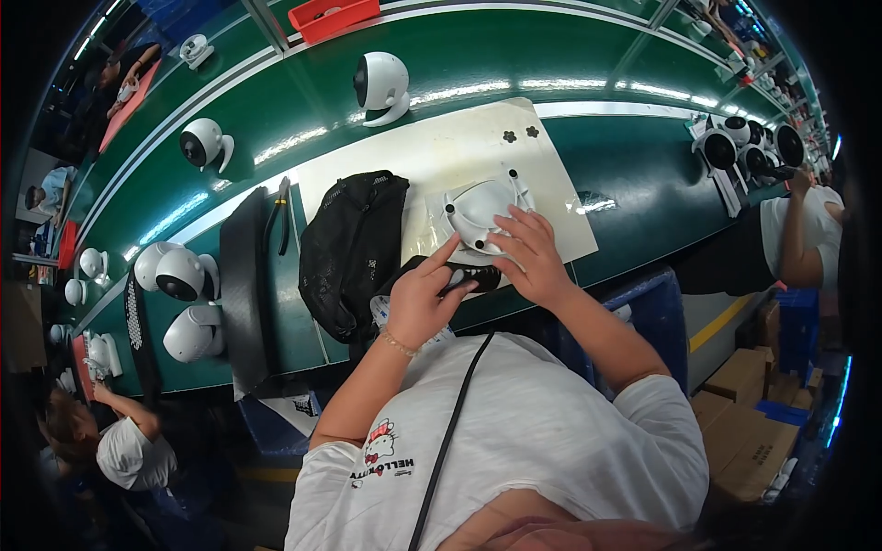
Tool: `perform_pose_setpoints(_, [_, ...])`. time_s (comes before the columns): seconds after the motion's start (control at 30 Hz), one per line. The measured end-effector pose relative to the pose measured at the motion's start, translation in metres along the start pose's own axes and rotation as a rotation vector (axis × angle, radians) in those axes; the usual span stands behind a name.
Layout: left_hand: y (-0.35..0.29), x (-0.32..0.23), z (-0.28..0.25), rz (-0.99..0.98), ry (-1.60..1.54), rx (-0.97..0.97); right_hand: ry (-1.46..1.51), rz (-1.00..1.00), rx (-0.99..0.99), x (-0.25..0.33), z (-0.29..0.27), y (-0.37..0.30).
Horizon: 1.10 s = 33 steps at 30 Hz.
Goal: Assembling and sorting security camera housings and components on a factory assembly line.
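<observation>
A white plastic camera base, curved and with black round pads on it, lies on the pale work mat. My left hand is at its near-left side, index finger stretched to its edge, thumb apart and other fingers partly curled. Resting over its near-right part is my right hand, fingers stretched and spread. Beneath and between the hands a black piece with pale spots shows in part; I cannot make out its kind. To the left lies a black mesh bag.
Pliers lie beside a long black strip. White cameras stand on the green bench, one at the back and several at left. Two small dark flower-shaped pieces lie on the mat. Co-workers sit at left and right, more cameras by the right one.
</observation>
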<state>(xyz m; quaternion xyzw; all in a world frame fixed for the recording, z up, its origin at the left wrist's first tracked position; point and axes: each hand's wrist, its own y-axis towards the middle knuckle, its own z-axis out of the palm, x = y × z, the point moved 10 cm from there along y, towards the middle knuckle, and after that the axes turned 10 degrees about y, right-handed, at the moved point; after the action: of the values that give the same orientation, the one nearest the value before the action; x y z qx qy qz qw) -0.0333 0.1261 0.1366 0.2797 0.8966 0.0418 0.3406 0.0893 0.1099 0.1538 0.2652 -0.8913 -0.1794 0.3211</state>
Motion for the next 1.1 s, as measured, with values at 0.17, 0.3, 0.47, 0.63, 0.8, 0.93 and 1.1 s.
perform_pose_setpoints(0.17, [-0.007, -0.006, -0.021, 0.003, -0.309, -0.066, 0.356, 0.061, -0.056, 0.024, -0.012, -0.003])
perform_pose_setpoints(0.3, [-0.010, 0.001, -0.019, -0.063, -0.383, -0.036, 0.554, 0.260, 0.003, 0.017, 0.005, -0.009])
perform_pose_setpoints(0.47, [-0.013, -0.002, -0.012, -0.041, -0.305, 0.036, 0.582, 0.185, -0.093, 0.027, -0.013, -0.002])
perform_pose_setpoints(0.63, [-0.016, 0.006, -0.017, -0.108, -0.368, -0.050, 0.698, 0.187, -0.209, 0.018, -0.021, -0.015])
perform_pose_setpoints(0.8, [-0.015, -0.002, -0.021, -0.077, -0.355, -0.079, 0.761, 0.381, -0.145, 0.011, -0.003, -0.019])
perform_pose_setpoints(0.93, [-0.016, -0.002, -0.021, -0.104, -0.346, -0.102, 0.643, 0.273, -0.267, 0.017, -0.011, -0.021])
perform_pose_setpoints(1.1, [-0.015, 0.003, -0.015, -0.125, -0.277, -0.079, 0.790, 0.155, -0.309, 0.020, -0.011, -0.025])
